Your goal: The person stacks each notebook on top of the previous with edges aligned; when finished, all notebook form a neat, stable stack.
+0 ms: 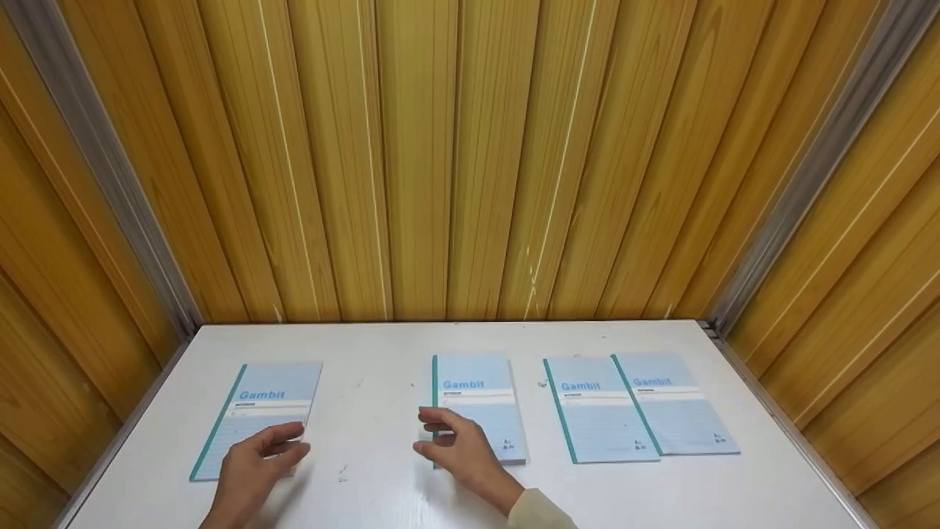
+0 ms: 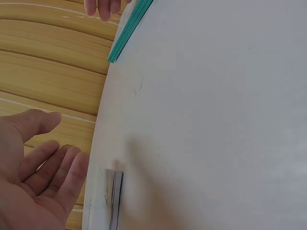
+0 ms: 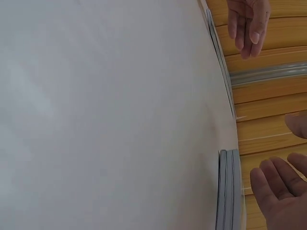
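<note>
My left hand [image 1: 253, 466] hovers over the lower right part of a light blue notebook [image 1: 275, 378] with a green spine, fingers relaxed and holding nothing. My right hand [image 1: 464, 453] is over the lower left of a thicker notebook stack [image 1: 474, 371], also with loose, parted fingers. In the left wrist view, the left palm and fingers [image 2: 69, 184] stand apart from the page edges below. The right wrist view shows bare fingers [image 3: 276, 179] beside the stack's layered edge [image 3: 229, 191]. The hands partly hide both covers.
Two more notebooks lie to the right, one [image 1: 598, 411] partly overlapping the other [image 1: 683, 404]. All rest on a white table [image 1: 367, 507]. Wood-patterned panels [image 1: 418, 162] rise behind and at both sides, with grey metal posts [image 1: 815, 162] at the corners.
</note>
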Motion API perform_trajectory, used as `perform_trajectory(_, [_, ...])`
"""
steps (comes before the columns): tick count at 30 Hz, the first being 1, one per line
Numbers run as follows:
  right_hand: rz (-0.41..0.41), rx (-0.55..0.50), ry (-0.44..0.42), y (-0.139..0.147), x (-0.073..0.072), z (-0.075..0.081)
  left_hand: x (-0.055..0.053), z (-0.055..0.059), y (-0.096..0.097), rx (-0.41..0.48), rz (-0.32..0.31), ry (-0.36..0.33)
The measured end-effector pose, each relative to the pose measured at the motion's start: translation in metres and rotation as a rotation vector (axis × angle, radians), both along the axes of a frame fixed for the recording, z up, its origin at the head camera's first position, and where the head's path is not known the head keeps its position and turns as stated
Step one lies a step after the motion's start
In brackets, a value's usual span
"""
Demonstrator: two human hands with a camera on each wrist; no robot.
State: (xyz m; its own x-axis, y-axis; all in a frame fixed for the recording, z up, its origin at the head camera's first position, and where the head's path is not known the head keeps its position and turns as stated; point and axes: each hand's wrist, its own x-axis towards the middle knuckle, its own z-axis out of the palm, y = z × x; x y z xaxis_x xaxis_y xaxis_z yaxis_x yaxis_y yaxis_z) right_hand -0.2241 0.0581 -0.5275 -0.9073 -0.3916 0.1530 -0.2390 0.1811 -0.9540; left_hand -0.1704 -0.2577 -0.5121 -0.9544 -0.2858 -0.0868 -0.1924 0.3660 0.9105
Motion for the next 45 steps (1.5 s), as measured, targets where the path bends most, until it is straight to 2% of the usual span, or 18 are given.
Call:
perform_trajectory(10, [0.058, 0.040, -0.029, -0.026, 0.001, -0.006, 0.003, -0.007, -0.028, -0.023, 0.053, -0.031])
perform_trajectory(21, [0.105, -0.006, -0.094, -0.059, 0.002, -0.013, 0.003, -0.008, -0.052, -0.061, 0.072, -0.067])
perform_trajectory(27, [0.103, -0.029, -0.089, -0.080, 0.005, -0.013, 0.004, -0.011, -0.067, -0.059, 0.094, -0.071])
perform_trajectory(37, [0.075, -0.020, -0.184, -0.111, 0.012, -0.016, 0.008, -0.014, -0.087, -0.027, 0.166, -0.082])
perform_trajectory(45, [0.087, -0.008, -0.168, -0.126, 0.012, -0.017, 0.012, -0.017, -0.100, -0.068, 0.230, -0.059])
